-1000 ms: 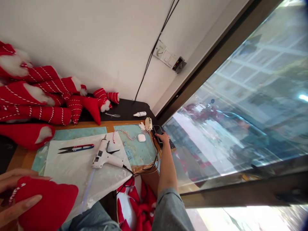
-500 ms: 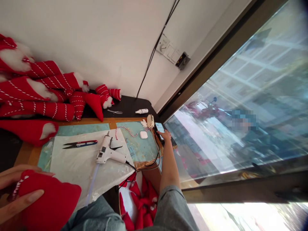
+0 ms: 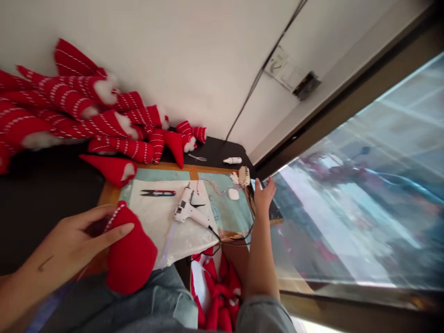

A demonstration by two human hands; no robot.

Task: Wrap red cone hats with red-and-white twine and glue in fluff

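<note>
Left hand (image 3: 72,239): thumb on the front face, fingers tucked behind, pinching a red cloth piece (image 3: 132,259) at its upper end. Right hand (image 3: 264,198): fingers spread and lifted, no object visible in its grasp. It's at the right end of the desk by the window, next to what looks like a phone (image 3: 253,183) (mostly behind the hand, so can't tell if they touch).

Piece location: near left, held up over the jeans (image 3: 173,296), below and left of the white sheet (image 3: 194,240) in view. Can't tell whether it rests on the lap. Long axis runs from the pinched end down to the rounded lower end, leaning a bit right going down. Twisted red-and-white trim (image 3: 114,216) follows its upper left edge.

Key relation: left hand is on the piece; right hand is well apart from it, off to the right and farther forward. Glue gun (image 3: 181,209) lies on the sheet between the two. Nozzle points away from the person, toward the wall; pale glue stick (image 3: 169,240) trails out the back toward the near edge, close beside the piece in view. Handle angles out right, so my read is that the right hand is better placed for it, left being occupied.

Snips (image 3: 164,193) sit left of the nozzle, tips pointing left. Small white case (image 3: 233,194) is the near neighbour on the right hand's side.
</note>
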